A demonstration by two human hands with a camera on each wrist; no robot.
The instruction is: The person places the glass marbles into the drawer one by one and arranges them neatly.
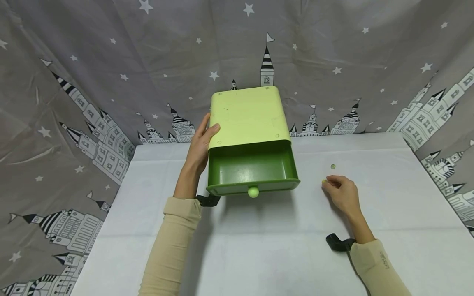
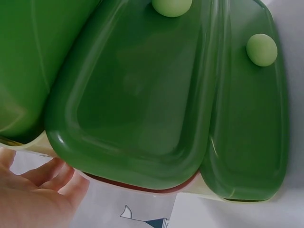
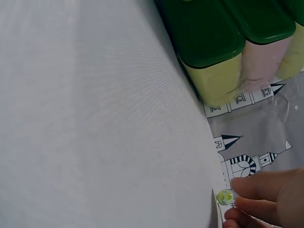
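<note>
A drawer cabinet (image 1: 246, 113) with a pale yellow-green top stands on the white table. Its top green drawer (image 1: 237, 164) is pulled out, and no contents show inside. My left hand (image 1: 200, 144) rests against the cabinet's left side, thumb at the top edge; the left wrist view shows these fingers (image 2: 61, 183) along the side wall. Right of the cabinet, my right hand (image 1: 342, 193) pinches a small round yellow-green marble (image 3: 225, 196) low over the table. Just beyond the fingertips lies another small round greenish piece (image 1: 333, 166).
Lower drawers with round pale green knobs (image 2: 262, 50) are shut, as the left wrist view shows. A grey curtain (image 1: 314, 53) printed with castles and stars hangs behind the white table (image 1: 255, 255). A black wrist camera (image 1: 338, 243) sits on the right wrist.
</note>
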